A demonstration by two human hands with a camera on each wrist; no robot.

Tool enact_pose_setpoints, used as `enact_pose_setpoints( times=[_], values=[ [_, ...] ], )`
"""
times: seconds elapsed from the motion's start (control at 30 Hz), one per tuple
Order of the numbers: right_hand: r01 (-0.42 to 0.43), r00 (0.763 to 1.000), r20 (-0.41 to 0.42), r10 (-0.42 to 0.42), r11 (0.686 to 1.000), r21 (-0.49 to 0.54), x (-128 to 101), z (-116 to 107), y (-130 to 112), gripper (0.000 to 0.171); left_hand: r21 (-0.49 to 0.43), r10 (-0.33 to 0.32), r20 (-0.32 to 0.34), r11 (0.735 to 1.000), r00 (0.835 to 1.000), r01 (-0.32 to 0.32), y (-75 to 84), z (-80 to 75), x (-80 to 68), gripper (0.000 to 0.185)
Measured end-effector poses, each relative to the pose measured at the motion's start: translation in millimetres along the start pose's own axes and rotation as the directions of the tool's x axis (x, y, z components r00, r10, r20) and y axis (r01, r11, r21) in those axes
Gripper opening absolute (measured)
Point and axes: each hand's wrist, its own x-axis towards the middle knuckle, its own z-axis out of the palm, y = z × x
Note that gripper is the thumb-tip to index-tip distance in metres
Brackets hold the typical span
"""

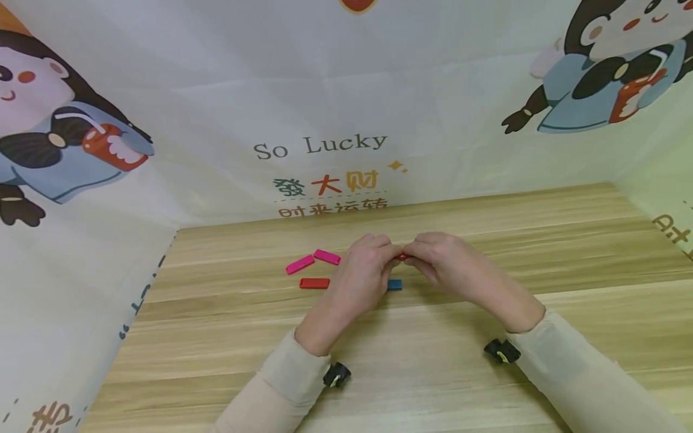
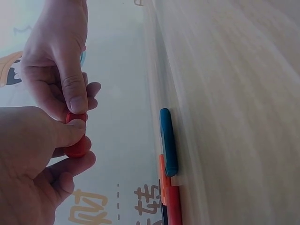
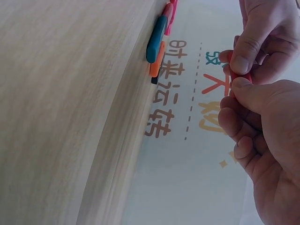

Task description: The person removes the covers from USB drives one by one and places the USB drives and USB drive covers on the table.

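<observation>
**Left hand point(image 1: 361, 270) and right hand point(image 1: 452, 264) pinching a red piece point(image 1: 402, 257) above the bench point(image 1: 422, 361)**

Backdrop point(image 1: 346, 90) is standing beyond both hands, showing "So Lucky" and cartoon figures. Bench is spreading out below and around the hands.

Left sleeve point(image 1: 292, 379) and right sleeve point(image 1: 574, 361) are covering the forearms, stopping short of the hands. Black wrist units, left unit point(image 1: 337, 376) and right unit point(image 1: 502, 350), are sitting on the inner sides of the cuffs.

Left hand: thumb and fingers are curling round the red piece, closing right onto it. Right hand: thumb and fingertips are pinching the opposite end, remaining fingers bending loosely.

Bars on bench: red bar point(image 1: 314, 283) is lying left of the left hand, running up to its outline. One pink bar point(image 1: 300, 264) is lying farther off on that side; a second pink bar point(image 1: 327, 257) is lying nearer the hand. Blue bar point(image 1: 395, 284) is poking out right of the left hand, below the pinch. Wrist views are also showing an orange bar point(image 3: 157, 63) just beside the blue one, plus a black item point(image 3: 154, 80), mostly hidden.

Red piece is sitting between the two hands, off the bench; fingers are hiding most of it, can't tell if it's one part or two.
</observation>
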Motion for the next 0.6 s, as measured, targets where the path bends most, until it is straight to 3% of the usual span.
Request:
enact_pose_setpoints(
  times=[0.6],
  values=[
    [-0.045, 0.998, 0.035, 0.045, 0.999, 0.000, 1.0, -3.9, -1.2, 0.018, -0.007, 0.005, -0.008, 1.000, 1.000, -0.005, 0.6, -2.0, 0.1, 0.014]
  ],
)
